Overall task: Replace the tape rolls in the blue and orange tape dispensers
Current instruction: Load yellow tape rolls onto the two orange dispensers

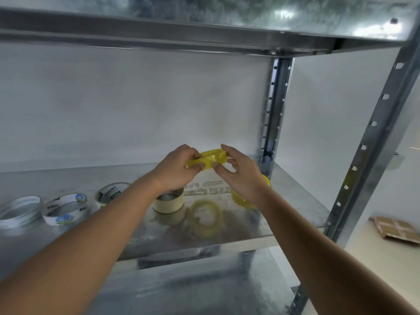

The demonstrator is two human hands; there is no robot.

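A yellow tape roll [210, 159] is held flat in the air above the metal shelf [291, 201]. My left hand [176, 169] grips its left side between thumb and fingers. My right hand [241, 172] touches its right side, thumb under, fingers over the rim. A second yellow roll [242, 201] sits on the shelf, partly hidden behind my right wrist. A beige roll [169, 201] stands under my left wrist. No tape dispenser is in view.
Three white-cored rolls lie along the shelf's left: a plain one [19, 210], a printed one [66, 209], another printed one [109, 193]. The shiny shelf mirrors the yellow roll. An upper shelf [204, 30] hangs overhead. Perforated posts [363, 151] stand right. A cardboard piece [396, 229] lies far right.
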